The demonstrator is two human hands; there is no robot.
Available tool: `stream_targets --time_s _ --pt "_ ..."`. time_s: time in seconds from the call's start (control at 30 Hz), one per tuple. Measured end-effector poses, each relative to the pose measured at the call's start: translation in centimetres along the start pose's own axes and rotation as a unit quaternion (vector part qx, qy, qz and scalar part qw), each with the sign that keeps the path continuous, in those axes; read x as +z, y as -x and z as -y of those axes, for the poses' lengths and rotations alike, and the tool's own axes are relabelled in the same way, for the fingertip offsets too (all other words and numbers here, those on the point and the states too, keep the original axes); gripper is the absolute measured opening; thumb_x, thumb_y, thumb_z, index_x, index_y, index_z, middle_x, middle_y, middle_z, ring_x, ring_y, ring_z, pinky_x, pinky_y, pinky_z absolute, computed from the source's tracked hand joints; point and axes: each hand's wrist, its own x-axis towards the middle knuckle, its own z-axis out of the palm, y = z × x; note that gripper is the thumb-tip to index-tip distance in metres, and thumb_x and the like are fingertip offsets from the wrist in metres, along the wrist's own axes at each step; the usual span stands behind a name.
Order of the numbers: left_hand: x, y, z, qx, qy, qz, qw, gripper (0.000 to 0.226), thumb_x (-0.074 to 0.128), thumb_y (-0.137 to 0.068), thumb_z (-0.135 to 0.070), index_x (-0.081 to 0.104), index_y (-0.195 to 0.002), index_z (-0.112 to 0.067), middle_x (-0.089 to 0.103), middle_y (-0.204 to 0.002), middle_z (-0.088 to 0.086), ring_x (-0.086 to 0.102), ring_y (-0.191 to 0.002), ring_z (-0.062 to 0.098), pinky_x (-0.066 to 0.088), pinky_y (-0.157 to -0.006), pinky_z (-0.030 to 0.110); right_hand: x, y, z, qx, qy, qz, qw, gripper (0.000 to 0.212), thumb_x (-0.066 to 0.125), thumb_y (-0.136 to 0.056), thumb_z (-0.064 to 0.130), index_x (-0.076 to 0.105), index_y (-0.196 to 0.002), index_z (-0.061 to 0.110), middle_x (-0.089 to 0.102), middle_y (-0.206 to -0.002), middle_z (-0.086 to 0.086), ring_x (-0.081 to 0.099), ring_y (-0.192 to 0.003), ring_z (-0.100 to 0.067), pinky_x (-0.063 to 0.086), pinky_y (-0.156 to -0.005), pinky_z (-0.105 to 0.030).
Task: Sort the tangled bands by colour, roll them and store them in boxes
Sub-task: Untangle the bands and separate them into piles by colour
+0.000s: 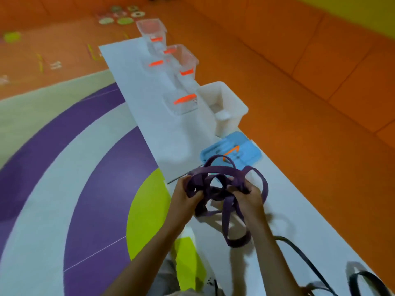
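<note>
You face a long white table [175, 146] beside an orange padded wall [299, 71]; the floor [96, 167] on your left curves in purple, white and lime arcs.

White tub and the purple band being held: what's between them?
In the head view, a blue lid lies on the table between the white tub and the purple band; the band's top loops overlap its near edge.

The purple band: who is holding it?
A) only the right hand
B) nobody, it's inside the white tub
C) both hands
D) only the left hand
C: the left hand and the right hand each grip part of the tangled purple band, holding it up between them.
</note>
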Motion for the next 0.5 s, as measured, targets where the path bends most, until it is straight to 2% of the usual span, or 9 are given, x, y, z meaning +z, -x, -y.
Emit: stream_targets --time_s 0.07,0.13,0.2,0.27,0.33,0.4,0.5 --pt "-2.4 -1.6 -1.1 0.002 -0.009 -0.016 1.0 0.043 0.076 -0.089 0.003 0.061 -0.127 -0.01 0.075 -0.114 0.001 0.072 -0.104 0.01 0.059 -0.088 0.027 2.8 -0.9 2.0 -0.011 0.02 0.003 1.0 0.019 0.078 -0.091 0.006 0.08 -0.096 0.024 0.082 -0.09 -0.001 0.078 -0.089 -0.025 0.062 -0.088 -0.046" --pt "-5.3 -3.6 -2.2 0.01 -0.018 -0.025 0.999 0.04 0.076 -0.088 0.001 0.064 -0.123 -0.011 0.076 -0.105 -0.002 0.072 -0.09 0.004 0.057 -0.076 0.019 5.9 -1.7 4.1 -0.019 0.019 0.009 1.0 0.016 0.078 -0.091 0.006 0.081 -0.096 0.022 0.081 -0.087 -0.003 0.078 -0.087 -0.028 0.063 -0.083 -0.039" --pt "-8.5 -6.0 -3.3 0.017 -0.014 -0.025 0.999 0.035 0.076 -0.088 0.001 0.068 -0.119 -0.012 0.077 -0.095 -0.002 0.072 -0.079 0.003 0.056 -0.067 0.018 9.3 -2.5 6.4 -0.015 0.007 0.017 1.0 0.012 0.078 -0.09 0.006 0.081 -0.095 0.017 0.081 -0.086 -0.009 0.077 -0.088 -0.034 0.062 -0.077 -0.036" --pt "-11.6 -8.6 -4.7 0.031 -0.019 -0.012 0.999 0.035 0.075 -0.088 0.001 0.071 -0.119 -0.015 0.078 -0.098 -0.003 0.074 -0.085 0.011 0.059 -0.072 0.024 12.9 -3.5 8.7 -0.016 0.008 0.021 1.0 0.01 0.078 -0.09 0.007 0.082 -0.094 0.016 0.081 -0.087 -0.011 0.077 -0.089 -0.035 0.061 -0.078 -0.041" --pt "-14.9 -11.3 -6.1 0.05 -0.029 0.001 0.998 0.038 0.076 -0.087 0.0 0.072 -0.119 -0.018 0.079 -0.101 -0.002 0.076 -0.091 0.017 0.06 -0.079 0.029 16.6 -4.7 10.7 -0.033 0.016 0.015 0.999 0.009 0.079 -0.09 0.009 0.082 -0.09 0.018 0.08 -0.083 -0.01 0.077 -0.083 -0.032 0.059 -0.075 -0.04" --pt "-18.0 -14.0 -7.3 0.065 -0.024 0.009 0.998 0.04 0.075 -0.086 -0.001 0.072 -0.118 -0.024 0.079 -0.099 -0.001 0.077 -0.09 0.024 0.063 -0.077 0.034 20.2 -6.1 12.5 -0.045 0.022 -0.003 0.999 0.007 0.08 -0.089 0.011 0.081 -0.088 0.018 0.08 -0.08 -0.009 0.076 -0.077 -0.027 0.056 -0.073 -0.038" --pt "-22.3 -17.7 -8.7 0.083 -0.023 0.003 0.996 0.045 0.076 -0.086 -0.003 0.071 -0.117 -0.034 0.079 -0.099 -0.007 0.077 -0.091 0.02 0.063 -0.08 0.033 25.1 -8.8 14.6 -0.055 0.026 -0.012 0.998 0.004 0.081 -0.088 0.013 0.079 -0.087 0.016 0.08 -0.081 -0.007 0.075 -0.072 -0.021 0.055 -0.069 -0.032"
